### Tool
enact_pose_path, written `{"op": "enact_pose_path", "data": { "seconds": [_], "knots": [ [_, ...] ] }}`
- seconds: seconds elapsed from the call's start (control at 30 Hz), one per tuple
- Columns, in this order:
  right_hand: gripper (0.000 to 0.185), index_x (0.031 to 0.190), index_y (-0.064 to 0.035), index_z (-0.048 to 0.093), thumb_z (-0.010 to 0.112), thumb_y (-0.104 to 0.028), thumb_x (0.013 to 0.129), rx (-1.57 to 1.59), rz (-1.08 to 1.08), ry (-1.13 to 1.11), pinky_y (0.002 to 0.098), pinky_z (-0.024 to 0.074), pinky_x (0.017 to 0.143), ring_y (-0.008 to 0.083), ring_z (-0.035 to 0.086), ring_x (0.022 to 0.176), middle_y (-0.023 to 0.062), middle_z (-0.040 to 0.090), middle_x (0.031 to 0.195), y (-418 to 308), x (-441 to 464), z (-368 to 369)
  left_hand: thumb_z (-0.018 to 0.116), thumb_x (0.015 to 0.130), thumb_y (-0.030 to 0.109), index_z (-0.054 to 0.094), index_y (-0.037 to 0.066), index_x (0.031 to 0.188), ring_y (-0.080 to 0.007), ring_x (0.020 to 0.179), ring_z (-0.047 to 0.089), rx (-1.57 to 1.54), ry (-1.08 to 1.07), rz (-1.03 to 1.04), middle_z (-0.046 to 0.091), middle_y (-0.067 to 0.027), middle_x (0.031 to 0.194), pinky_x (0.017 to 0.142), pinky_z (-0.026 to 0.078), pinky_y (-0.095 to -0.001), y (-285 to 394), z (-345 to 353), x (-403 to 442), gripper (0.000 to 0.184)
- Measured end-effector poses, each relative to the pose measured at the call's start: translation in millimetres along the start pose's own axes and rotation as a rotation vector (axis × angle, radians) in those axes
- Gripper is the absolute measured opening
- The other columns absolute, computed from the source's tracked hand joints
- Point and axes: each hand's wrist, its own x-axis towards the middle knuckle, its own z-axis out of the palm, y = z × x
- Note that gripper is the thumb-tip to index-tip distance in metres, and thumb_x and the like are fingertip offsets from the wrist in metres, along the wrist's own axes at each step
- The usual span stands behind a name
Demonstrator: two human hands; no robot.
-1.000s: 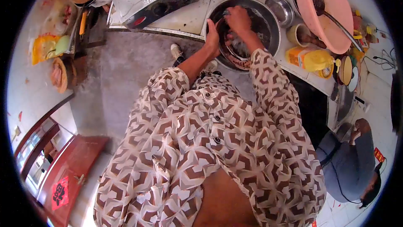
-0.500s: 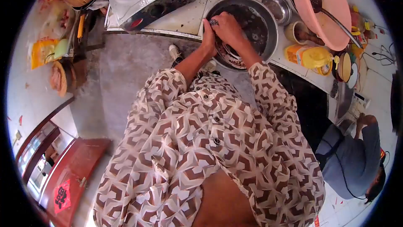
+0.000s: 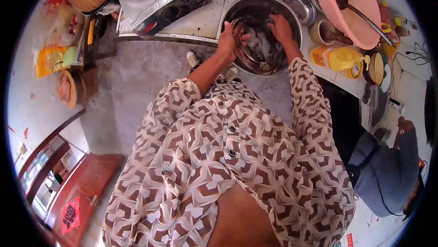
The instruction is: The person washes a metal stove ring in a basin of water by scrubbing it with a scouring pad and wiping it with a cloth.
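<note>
A large metal basin (image 3: 297, 37) holds dark water and a smaller round metal dish (image 3: 263, 67) tilted inside it. My left hand (image 3: 226, 41) grips the left rim of that dish, thumb up. Inside the basin, on the right, my right hand (image 3: 281, 28) is closed on a small dark scrubber (image 3: 270, 20). Between my hands, the wet inner surface of the dish shows pale glare. A small metal bowl (image 3: 299, 7) stands right of the basin.
Left of the basin is a gas stove (image 3: 162, 2). To the right are a pink basin (image 3: 353, 16) with a ladle, a brown-stained cup (image 3: 322, 32) and a yellow bottle (image 3: 343, 59). A person in dark clothes (image 3: 388, 174) is at the lower right.
My right hand has moved from beside my left hand to the right side of the basin. The dish has come into fuller view. The other person has shifted slightly.
</note>
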Motion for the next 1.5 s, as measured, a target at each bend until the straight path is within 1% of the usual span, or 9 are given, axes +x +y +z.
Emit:
{"op": "enact_pose_path", "data": {
  "seconds": [0.13, 0.33, 0.47, 0.63, 0.8, 0.9, 1.03, 1.13, 1.5],
  "knots": [
    [0.042, 0.111, -0.0115, 0.061, 0.07, -0.025, 0.072, 0.137, 0.178, -0.139, 0.0411, 0.0464, 0.084, 0.0323, 0.058, 0.099, 0.019, 0.061, 0.106, -8.8, 4.0, -22.4, 0.023, 0.096, 0.051, 0.049, 0.01, 0.121, -0.0185, 0.082, 0.06, -0.073, -0.031, 0.076, 0.059, -0.007, 0.108, 0.065, 0.048, -0.0324, -2.5, -5.6, 9.3, 0.055],
    [0.043, 0.11, -0.0055, 0.06, 0.07, -0.024, 0.071, 0.597, 0.086, -0.136, 0.0372, 0.0483, 0.078, 0.0283, 0.062, 0.09, 0.021, 0.062, 0.101, -70.1, -19.9, -27.6, 0.026, 0.099, 0.037, 0.047, 0.004, 0.121, -0.0205, 0.095, 0.057, -0.355, -0.222, 0.102, 0.057, -0.0093, 0.11, 0.085, 0.048, -0.0376, 5.5, -12.8, 2.7, 0.045],
    [0.04, 0.11, -0.0022, 0.059, 0.07, -0.015, 0.074, 0.921, 0.348, -0.115, 0.0306, 0.0521, 0.063, 0.0173, 0.062, 0.076, 0.0118, 0.064, 0.093, -83.7, -28.9, -23.8, 0.029, 0.098, 0.031, 0.047, 0.002, 0.12, -0.0187, 0.083, 0.057, -0.178, -0.125, 0.132, 0.06, -0.0117, 0.106, 0.078, 0.049, -0.0339, -1.5, -10.5, -5.3, 0.04],
    [0.038, 0.112, -0.0021, 0.058, 0.068, -0.013, 0.077, 1.032, 0.429, -0.063, 0.029, 0.0529, 0.062, 0.0169, 0.061, 0.079, 0.0106, 0.062, 0.096, -64.3, -36.7, -40.0, 0.035, 0.096, 0.029, 0.052, 0.003, 0.116, -0.0148, 0.069, 0.054, 0.06, 0.005, 0.159, 0.065, -0.0125, 0.098, 0.064, 0.048, -0.0298, 15.8, -14.5, -2.9, 0.036],
    [0.037, 0.112, -0.0034, 0.058, 0.068, -0.013, 0.077, 1.167, 0.473, -0.033, 0.0274, 0.0518, 0.064, 0.0149, 0.06, 0.083, 0.0102, 0.06, 0.1, -52.0, -59.3, -58.7, 0.037, 0.096, 0.034, 0.053, 0.002, 0.115, -0.016, 0.076, 0.058, 0.156, 0.049, 0.187, 0.064, -0.0136, 0.101, 0.066, 0.049, -0.0299, 28.6, -22.2, -2.8, 0.04],
    [0.034, 0.111, -0.0063, 0.059, 0.067, -0.013, 0.078, 1.036, 0.385, -0.122, 0.0279, 0.0486, 0.071, 0.0145, 0.058, 0.088, 0.0058, 0.061, 0.098, -58.9, -77.8, -66.0, 0.036, 0.097, 0.038, 0.05, 0.003, 0.118, -0.0204, 0.087, 0.06, 0.068, 0.005, 0.18, 0.06, -0.0134, 0.11, 0.073, 0.051, -0.0318, 22.2, -24.9, 2.7, 0.044],
    [0.04, 0.11, -0.0061, 0.056, 0.069, -0.015, 0.073, 0.564, 0.099, 0.102, 0.0395, 0.0418, 0.087, 0.0334, 0.054, 0.099, 0.0183, 0.056, 0.104, -49.9, -95.9, -42.8, 0.034, 0.096, 0.043, 0.044, 0.007, 0.125, -0.0263, 0.097, 0.059, -0.074, -0.016, 0.137, 0.055, -0.011, 0.115, 0.08, 0.051, -0.037, 19.2, -18.7, -0.8, 0.047],
    [0.039, 0.111, -0.0068, 0.054, 0.066, -0.014, 0.075, 0.345, 0.12, 0.144, 0.0421, 0.0432, 0.085, 0.0362, 0.054, 0.099, 0.0177, 0.054, 0.106, -46.6, -102.0, -27.3, 0.033, 0.096, 0.044, 0.041, 0.01, 0.127, -0.0275, 0.099, 0.057, -0.159, -0.026, 0.058, 0.055, -0.0098, 0.113, 0.082, 0.05, -0.0394, 17.6, -17.3, 0.5, 0.047],
    [0.04, 0.11, -0.0048, 0.052, 0.066, -0.016, 0.075, 0.434, 0.221, 0.097, 0.0428, 0.0425, 0.085, 0.0377, 0.053, 0.098, 0.0206, 0.053, 0.107, -84.3, -122.0, -1.7, 0.026, 0.092, 0.057, 0.041, 0.002, 0.127, -0.0254, 0.098, 0.056, -0.121, 0.013, -0.075, 0.056, -0.0118, 0.113, 0.087, 0.046, -0.037, 1.0, -20.3, 9.2, 0.066]
  ]
}}
